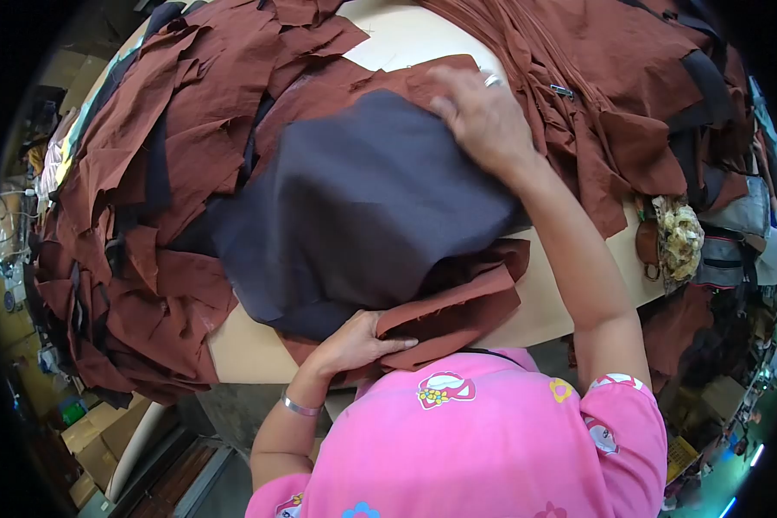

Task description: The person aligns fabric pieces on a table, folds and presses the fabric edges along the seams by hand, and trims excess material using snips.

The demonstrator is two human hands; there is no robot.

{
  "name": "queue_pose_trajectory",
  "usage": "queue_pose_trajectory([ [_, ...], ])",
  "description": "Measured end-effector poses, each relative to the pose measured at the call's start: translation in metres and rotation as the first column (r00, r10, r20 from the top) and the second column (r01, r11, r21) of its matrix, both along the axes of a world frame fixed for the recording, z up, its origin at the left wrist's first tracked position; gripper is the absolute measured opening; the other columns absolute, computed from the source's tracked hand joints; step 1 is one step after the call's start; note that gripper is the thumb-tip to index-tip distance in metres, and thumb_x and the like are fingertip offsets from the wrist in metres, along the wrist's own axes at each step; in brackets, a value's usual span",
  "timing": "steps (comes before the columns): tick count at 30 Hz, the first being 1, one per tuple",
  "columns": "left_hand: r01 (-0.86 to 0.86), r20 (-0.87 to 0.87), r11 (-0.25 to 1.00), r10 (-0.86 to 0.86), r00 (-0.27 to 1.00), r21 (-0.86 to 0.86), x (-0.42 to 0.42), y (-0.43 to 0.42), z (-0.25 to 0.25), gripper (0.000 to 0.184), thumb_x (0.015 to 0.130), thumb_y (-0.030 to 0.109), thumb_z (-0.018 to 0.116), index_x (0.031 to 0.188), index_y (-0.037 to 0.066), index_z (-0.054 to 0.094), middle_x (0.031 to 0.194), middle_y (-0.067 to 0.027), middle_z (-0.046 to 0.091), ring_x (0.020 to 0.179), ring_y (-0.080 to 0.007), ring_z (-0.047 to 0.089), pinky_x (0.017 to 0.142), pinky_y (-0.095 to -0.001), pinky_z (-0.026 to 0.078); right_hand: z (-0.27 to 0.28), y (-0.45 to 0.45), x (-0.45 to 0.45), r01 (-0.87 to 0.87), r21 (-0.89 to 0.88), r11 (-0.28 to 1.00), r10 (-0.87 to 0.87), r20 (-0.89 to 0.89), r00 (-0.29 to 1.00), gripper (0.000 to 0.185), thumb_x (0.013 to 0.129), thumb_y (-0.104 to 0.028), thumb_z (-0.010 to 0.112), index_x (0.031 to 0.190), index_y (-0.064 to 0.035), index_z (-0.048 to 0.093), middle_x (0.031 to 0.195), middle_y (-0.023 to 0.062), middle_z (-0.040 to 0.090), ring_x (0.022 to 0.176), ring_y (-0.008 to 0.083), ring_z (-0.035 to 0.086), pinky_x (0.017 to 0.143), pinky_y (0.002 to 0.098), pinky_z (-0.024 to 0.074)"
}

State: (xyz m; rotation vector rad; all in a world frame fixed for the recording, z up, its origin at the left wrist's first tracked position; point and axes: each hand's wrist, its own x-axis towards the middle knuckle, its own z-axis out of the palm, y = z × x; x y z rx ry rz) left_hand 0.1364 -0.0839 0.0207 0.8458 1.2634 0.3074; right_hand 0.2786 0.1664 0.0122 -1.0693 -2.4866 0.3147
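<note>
L hand [351,347] gripping brown fold [479,309] at 6 o'clock, light tension prob helping; R hand [485,121] hovering by dark cloth [354,190] at 1, grip blurring, can't tell tbh.

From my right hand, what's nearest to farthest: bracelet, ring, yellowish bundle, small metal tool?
From your right hand:
1. Ring, on it.
2. Metal tool, right.
3. Bundle, beyond the table's right edge.
4. Bracelet, by your left hand.

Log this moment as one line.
left hand: on near brown fold | right hand: by dark cloth's far edge | brown cloth piles: both sides
</note>
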Motion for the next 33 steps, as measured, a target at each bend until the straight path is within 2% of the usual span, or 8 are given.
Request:
queue_pose_trajectory([
  [2,0.001,-0.004,1.000,-0.001,1.000,-0.007,-0.001,0.000,-0.001,0.041,0.082,0.021,0.069,0.114,-0.003,0.059,0.095,-0.0097,0.068,0.083,-0.0108,0.058,0.081,-0.0279,0.047,-0.042,0.042,-0.002,0.137,0.315,0.939,-0.106,-0.115,0.988,0.047,0.082,-0.029,0.064,0.123,-0.0118,0.048,0.101,0.0145,0.059,0.098,0.0317,0.057,0.075,0.0446,0.0486],
  [9,0.011,-0.011,0.999,-0.010,1.000,0.046,0.002,0.000,0.000,0.050,0.079,0.027,0.073,0.117,-0.002,0.058,0.091,-0.0119,0.068,0.079,-0.0140,0.060,0.078,-0.0290,0.048,-0.040,0.039,-0.033,0.136,-0.273,0.952,-0.103,0.130,0.986,0.064,0.082,-0.014,0.059,0.138,-0.0153,0.028,0.114,0.0189,0.058,0.100,0.0376,0.058,0.084,0.0474,0.0469],
  [13,0.175,-0.120,0.977,-0.160,0.980,0.123,-0.001,0.000,-0.006,0.041,0.077,0.020,0.071,0.112,0.004,0.060,0.083,-0.0167,0.068,0.074,-0.0239,0.066,0.073,-0.0344,0.051,-0.015,0.069,0.001,0.148,0.042,0.988,-0.114,-0.442,0.890,0.044,0.078,-0.005,0.055,0.122,-0.0082,0.051,0.104,0.0223,0.061,0.092,0.0383,0.060,0.080,0.0454,0.0470],
  [17,0.670,-0.810,0.692,-0.215,0.545,0.268,-0.026,0.005,0.007,0.032,0.069,0.009,0.061,0.101,0.009,0.061,0.074,-0.0119,0.067,0.072,-0.0290,0.066,0.063,-0.0426,0.051,0.052,0.082,0.077,0.422,0.195,0.885,-0.155,-0.733,0.662,0.056,0.075,0.009,0.049,0.128,-0.0088,0.048,0.116,0.0106,0.056,0.111,0.0231,0.053,0.095,0.0300,0.0421],
  [23,0.841,-0.859,0.527,0.480,-0.177,0.121,-0.129,0.070,0.058,0.007,0.077,0.011,0.052,0.084,0.013,0.054,0.080,-0.0044,0.057,0.076,-0.0232,0.057,0.074,-0.0389,0.040,0.041,0.007,0.134,0.304,-0.244,0.921,-0.385,-0.685,0.618,0.058,0.074,-0.002,0.061,0.129,-0.0033,0.043,0.104,0.0150,0.062,0.093,0.0244,0.061,0.083,0.0326,0.0482],
  [27,0.676,-0.832,0.737,0.363,-0.420,-0.019,-0.211,0.073,0.087,0.034,0.082,0.002,0.048,0.113,0.013,0.057,0.118,-0.0054,0.055,0.114,-0.0227,0.051,0.099,-0.0425,0.036,-0.001,-0.078,0.120,-0.114,-0.737,0.667,-0.553,-0.591,0.587,0.076,0.072,0.006,0.061,0.139,-0.0041,0.026,0.120,0.0167,0.052,0.112,0.0200,0.052,0.092,0.0287,0.0437],
  [31,0.735,-0.730,0.673,0.545,-0.413,0.086,-0.139,0.082,0.104,0.045,0.077,-0.001,0.051,0.118,0.015,0.057,0.124,-0.0045,0.053,0.119,-0.0206,0.048,0.101,-0.0414,0.034,-0.028,-0.118,0.111,-0.128,-0.763,0.633,-0.621,-0.600,0.504,0.075,0.078,0.000,0.061,0.142,-0.0021,0.021,0.133,0.0171,0.041,0.120,0.0211,0.045,0.099,0.0305,0.0377],
  [33,0.785,-0.690,0.464,0.721,-0.066,0.410,-0.067,0.091,0.110,0.042,0.074,-0.001,0.051,0.112,0.015,0.060,0.118,-0.0044,0.056,0.114,-0.0221,0.051,0.099,-0.0415,0.035,-0.041,-0.123,0.113,-0.017,-0.742,0.670,-0.632,-0.583,0.510,0.074,0.080,-0.003,0.062,0.142,-0.0011,0.021,0.136,0.0166,0.037,0.123,0.0218,0.042,0.103,0.0316,0.0338],
])
